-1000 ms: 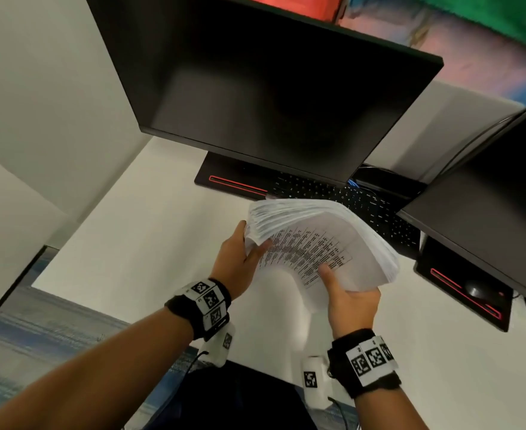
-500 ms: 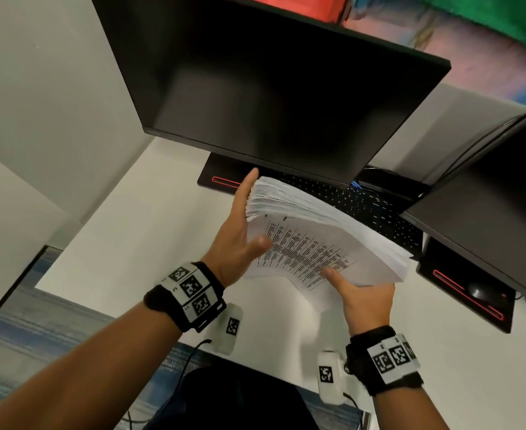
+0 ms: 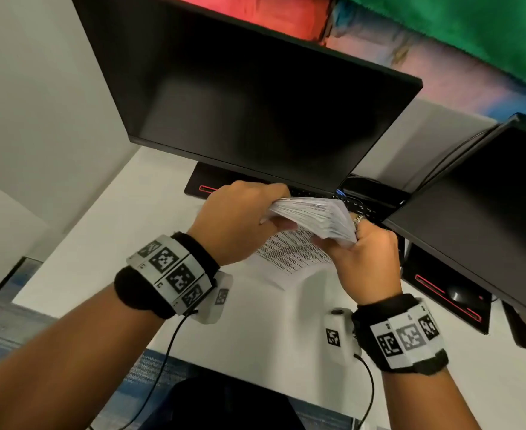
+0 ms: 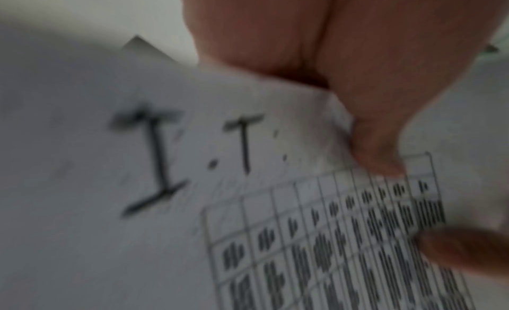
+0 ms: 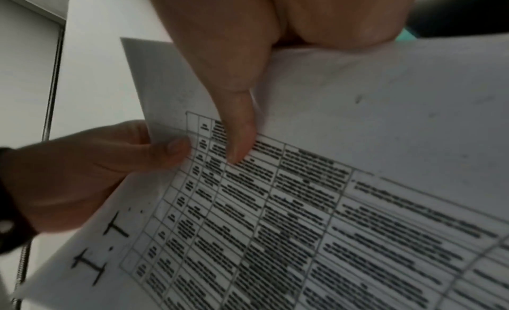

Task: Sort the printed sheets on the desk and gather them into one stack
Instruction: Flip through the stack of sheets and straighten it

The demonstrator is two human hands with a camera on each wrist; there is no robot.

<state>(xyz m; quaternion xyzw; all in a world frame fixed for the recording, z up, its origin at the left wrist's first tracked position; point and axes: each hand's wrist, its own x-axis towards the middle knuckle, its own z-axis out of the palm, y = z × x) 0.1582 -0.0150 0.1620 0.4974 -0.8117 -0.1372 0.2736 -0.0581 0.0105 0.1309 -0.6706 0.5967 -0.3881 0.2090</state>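
Observation:
A thick stack of printed sheets point(image 3: 314, 217) is held on edge above the white desk point(image 3: 94, 243), its face with a printed table point(image 3: 289, 252) turned toward me. My left hand point(image 3: 240, 218) grips the stack's left end, thumb on the printed face. My right hand point(image 3: 364, 259) grips the right end, thumb pressed on the same page. In the right wrist view the top sheet point(image 5: 330, 206) shows a table and a handwritten "I.T"; my right thumb point(image 5: 239, 123) and left thumb point(image 5: 165, 151) lie on it. The left wrist view shows the same page point(image 4: 330, 238), blurred.
A large dark monitor point(image 3: 255, 103) stands just behind the stack, with a black keyboard point(image 3: 361, 209) under it. A second monitor point(image 3: 488, 212) is at the right over a black mouse pad point(image 3: 448, 293) with a mouse. The desk's near edge is close below my wrists.
The stack has been raised from lying tilted to standing on edge, closer to the monitor. My left hand went from flat against the stack's side to gripping it, and both hands drew closer together.

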